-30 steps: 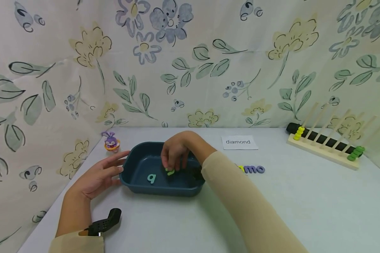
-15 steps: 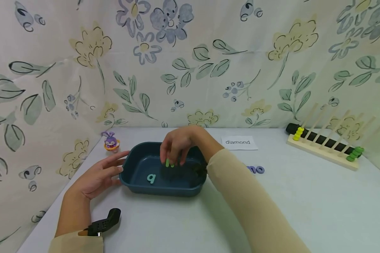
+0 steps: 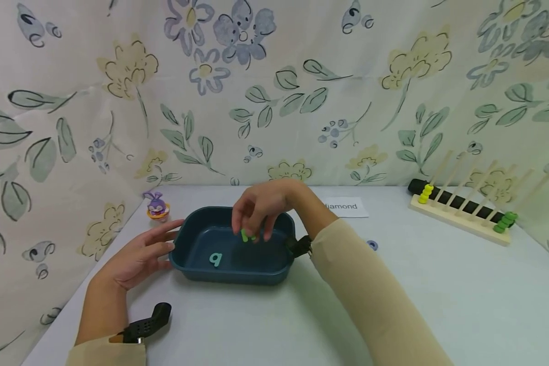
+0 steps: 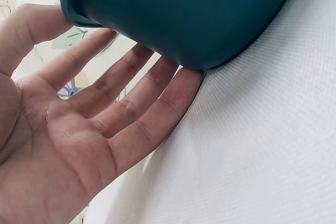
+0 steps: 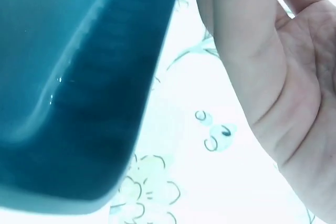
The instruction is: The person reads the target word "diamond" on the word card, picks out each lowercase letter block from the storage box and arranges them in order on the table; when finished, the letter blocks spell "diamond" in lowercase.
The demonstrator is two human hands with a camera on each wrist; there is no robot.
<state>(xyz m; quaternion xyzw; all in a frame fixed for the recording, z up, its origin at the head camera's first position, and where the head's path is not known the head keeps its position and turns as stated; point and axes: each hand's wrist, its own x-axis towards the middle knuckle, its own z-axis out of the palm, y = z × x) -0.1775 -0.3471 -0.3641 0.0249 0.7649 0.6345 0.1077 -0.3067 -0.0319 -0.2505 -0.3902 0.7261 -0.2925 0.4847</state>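
Observation:
A dark teal plastic tub (image 3: 238,277) stands on the white table. My left hand (image 3: 139,256) rests against its left end. In the left wrist view, relaxed fingers (image 4: 131,90) touch the tub's outer wall, with the thumb by the rim. Over the tub, my right hand (image 3: 265,206) pinches a small green plastic letter (image 3: 245,235); fingers cover part of it, so which letter it is stays unclear. A turquoise letter (image 3: 215,259), like a q or 9, lies on the tub floor. The right wrist view shows the tub (image 5: 105,103) beside the palm, not the green letter.
A card (image 3: 349,207) printed "diamond", partly covered by the right arm, lies behind. A purple letter o (image 3: 372,245) shows past the sleeve. A purple rabbit toy (image 3: 157,206) stands back left, a wooden peg rack (image 3: 457,221) with beads back right.
My right hand has lifted the green letter off the tub floor and drawn slightly right. The right sleeve now hides more of the purple letters and card. The left hand stays at the tub.

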